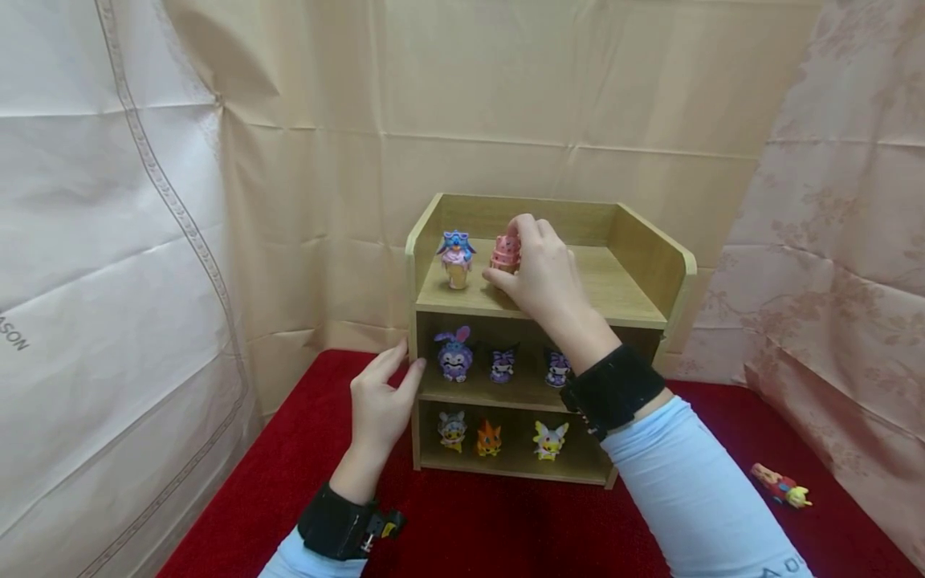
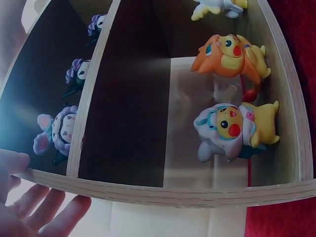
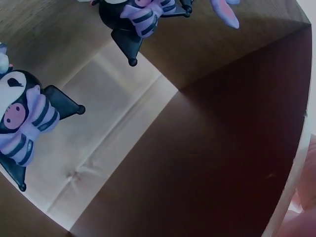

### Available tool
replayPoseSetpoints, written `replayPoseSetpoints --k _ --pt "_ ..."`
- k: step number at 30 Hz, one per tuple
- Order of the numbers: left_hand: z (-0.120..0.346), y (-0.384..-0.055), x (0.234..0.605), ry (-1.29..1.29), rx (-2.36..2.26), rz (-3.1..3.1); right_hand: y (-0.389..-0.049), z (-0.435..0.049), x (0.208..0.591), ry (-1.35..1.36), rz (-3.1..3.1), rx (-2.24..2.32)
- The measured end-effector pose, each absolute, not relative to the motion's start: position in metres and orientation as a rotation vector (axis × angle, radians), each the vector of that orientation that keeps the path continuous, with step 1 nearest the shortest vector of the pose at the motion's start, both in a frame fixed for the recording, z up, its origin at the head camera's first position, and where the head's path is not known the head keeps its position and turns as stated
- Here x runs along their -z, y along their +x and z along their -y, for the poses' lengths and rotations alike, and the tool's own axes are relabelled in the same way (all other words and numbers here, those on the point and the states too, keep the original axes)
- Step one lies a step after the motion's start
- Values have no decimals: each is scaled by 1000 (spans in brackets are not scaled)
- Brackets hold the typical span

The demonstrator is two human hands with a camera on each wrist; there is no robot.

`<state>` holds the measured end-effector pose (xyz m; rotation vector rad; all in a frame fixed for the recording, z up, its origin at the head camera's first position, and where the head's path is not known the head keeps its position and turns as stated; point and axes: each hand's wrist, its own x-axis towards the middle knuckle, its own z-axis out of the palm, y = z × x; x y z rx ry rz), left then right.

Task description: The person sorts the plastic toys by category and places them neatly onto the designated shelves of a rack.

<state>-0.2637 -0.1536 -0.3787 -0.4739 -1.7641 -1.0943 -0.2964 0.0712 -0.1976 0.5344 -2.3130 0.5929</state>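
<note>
In the head view my right hand (image 1: pixel 543 269) holds a pink figurine (image 1: pixel 505 254) over the top shelf of a small wooden display rack (image 1: pixel 614 277), its fingers on top and the thumb low at the front. That hand covers part of the figurine. Just left of it stands a blue-and-pink figurine on an ice-cream cone (image 1: pixel 457 261). My left hand (image 1: pixel 379 401) rests by the rack's left side panel, fingers fairly straight along the outside and thumb at the front edge. The left wrist view shows those fingers (image 2: pixel 64 212) right at the panel edge.
A purple rabbit-eared figurine (image 1: pixel 454 355) and two purple-and-black figurines (image 1: pixel 502 364) stand on the middle shelf. Below are a grey-hooded yellow figurine (image 1: pixel 452 432), an orange one (image 1: pixel 488 439) and a white-and-yellow one (image 1: pixel 550 441). Another figurine (image 1: pixel 782 485) lies on the red cloth (image 1: pixel 506 522) at right.
</note>
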Motion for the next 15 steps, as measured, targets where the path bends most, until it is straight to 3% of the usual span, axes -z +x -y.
replayPoseSetpoints --k 15 --pt "153 -264 378 -478 1111 1760 -293 -76 193 549 2397 -647"
